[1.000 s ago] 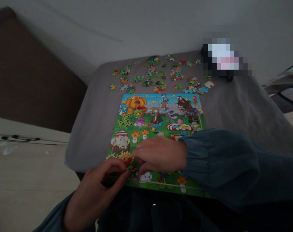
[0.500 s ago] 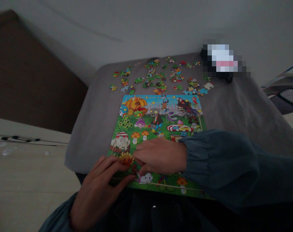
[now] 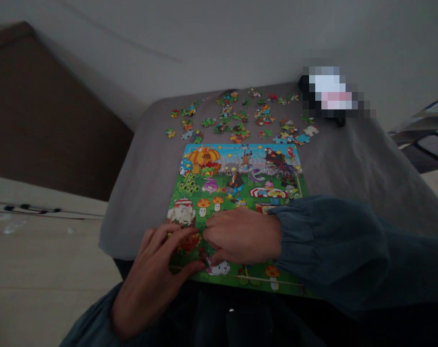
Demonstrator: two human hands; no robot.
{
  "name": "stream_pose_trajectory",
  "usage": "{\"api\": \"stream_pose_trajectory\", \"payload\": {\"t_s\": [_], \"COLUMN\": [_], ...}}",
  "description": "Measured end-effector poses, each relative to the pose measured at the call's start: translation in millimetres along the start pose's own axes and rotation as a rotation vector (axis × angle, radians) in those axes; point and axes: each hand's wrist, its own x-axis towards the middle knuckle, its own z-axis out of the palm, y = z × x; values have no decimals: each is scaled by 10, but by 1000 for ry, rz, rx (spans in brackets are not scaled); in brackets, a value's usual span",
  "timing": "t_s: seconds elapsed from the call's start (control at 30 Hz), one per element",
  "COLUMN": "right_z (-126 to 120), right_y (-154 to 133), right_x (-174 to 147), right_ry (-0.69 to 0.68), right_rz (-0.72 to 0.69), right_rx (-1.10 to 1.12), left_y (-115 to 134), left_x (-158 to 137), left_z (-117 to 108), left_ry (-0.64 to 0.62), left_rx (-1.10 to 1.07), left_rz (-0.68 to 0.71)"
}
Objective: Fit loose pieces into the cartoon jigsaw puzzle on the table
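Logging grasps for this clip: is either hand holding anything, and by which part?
It cannot be told: the left hand and right hand reach over the puzzle's lower part, and anything in their grasp is hidden or too dark.

Left hand (image 3: 154, 269) arched, right hand (image 3: 243, 235) curled, close together

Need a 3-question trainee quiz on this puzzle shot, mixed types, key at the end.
1. Where do the loose pieces lie relative to the puzzle board?
A) Along its near edge
B) Beyond its far edge
C) On the floor

2. True or false: the left hand and right hand both have fingers over the board's near half.

3. Fill in: the cloth under the board is ____ in colour.

Key: 1 B; 2 true; 3 grey.
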Motion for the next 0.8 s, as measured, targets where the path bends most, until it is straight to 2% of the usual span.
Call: {"api": "stream_pose_trajectory", "payload": {"t_s": [0.13,0.27,0.4,0.8], "right_z": [4,-10,-20,49], "right_y": [-26,-20,-5,24], "right_x": [-20,-14,-1,9], "right_ry": [65,65,31,85], "right_rz": [29,27,11,-26], "right_rx": [-14,15,37,2], "left_y": [-4,-3,20,-10], "left_x": [-24,-33,-29,-15], "left_z": [6,9,-1,18], "left_ry": [-33,-44,-52,-47], "left_rx": [-9,-16,-32,-26], "left_rz": [-49,-75,-49,-15]}}
